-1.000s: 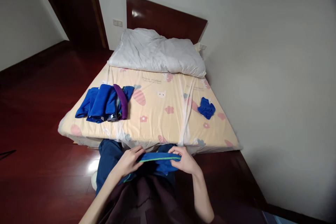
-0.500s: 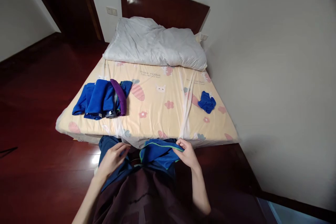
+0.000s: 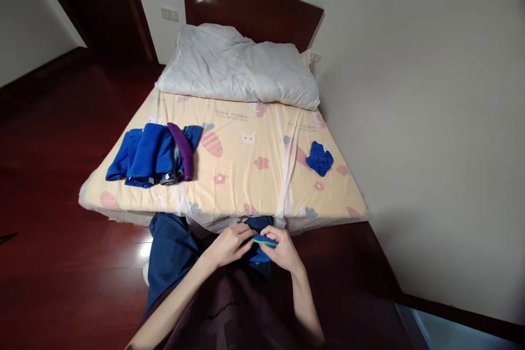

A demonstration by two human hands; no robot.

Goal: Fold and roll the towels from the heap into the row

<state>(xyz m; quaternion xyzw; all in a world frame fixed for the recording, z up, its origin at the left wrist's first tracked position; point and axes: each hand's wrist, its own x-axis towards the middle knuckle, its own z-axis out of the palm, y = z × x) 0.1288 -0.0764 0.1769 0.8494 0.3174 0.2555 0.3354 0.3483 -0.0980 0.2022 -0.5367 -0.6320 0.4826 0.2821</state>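
Note:
A blue cloth with green edging (image 3: 262,254) lies over my lap at the foot of the bed. My left hand (image 3: 233,243) is closed on its left part, fingers pinched at the edge. Close beside it, my right hand (image 3: 279,247) pinches the same cloth, the green edge showing between both hands. Much of the cloth is hidden under the hands. On the bed's left side lie folded blue cloths (image 3: 146,154) with a rolled purple cloth (image 3: 181,150) against them. A small crumpled blue cloth (image 3: 320,158) rests on the right side.
The bed (image 3: 241,186) has a yellow patterned sheet under a sheer cover. A white-grey quilt (image 3: 241,68) is bunched near the dark wooden headboard (image 3: 250,3). A wall runs along the right; dark red floor (image 3: 45,175) shows at the left.
My left hand has moved right and taken hold of the cloth. My right hand has shifted slightly left and down. The cloth is gathered smaller between them. The view has shifted a little.

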